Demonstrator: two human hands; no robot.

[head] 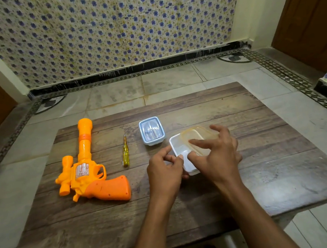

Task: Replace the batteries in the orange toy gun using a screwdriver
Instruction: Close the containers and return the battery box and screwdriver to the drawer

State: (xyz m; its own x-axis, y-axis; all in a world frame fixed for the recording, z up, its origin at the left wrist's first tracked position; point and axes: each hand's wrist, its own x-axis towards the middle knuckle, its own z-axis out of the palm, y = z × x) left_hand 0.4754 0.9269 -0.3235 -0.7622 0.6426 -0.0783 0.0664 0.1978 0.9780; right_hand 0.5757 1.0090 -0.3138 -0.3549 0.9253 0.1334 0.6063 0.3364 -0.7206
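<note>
Here both hands work at a white box [179, 149] near the table's [268, 183] centre. The left hand [164, 171] grips its near-left rim with curled fingers; the right hand [216, 150] holds the yellowish lid [196, 135] tilted over it. The orange toy gun [87, 168] lies at nine o'clock, the screwdriver [125, 152] between it and a closed blue-lidded box [151, 131] at twelve.

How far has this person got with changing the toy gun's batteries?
Barely started. The orange toy gun and the yellow screwdriver lie untouched on the wooden table. The left hand steadies a white container while the right hand lifts its clear lid. Unscrewing and swapping remain.
</note>
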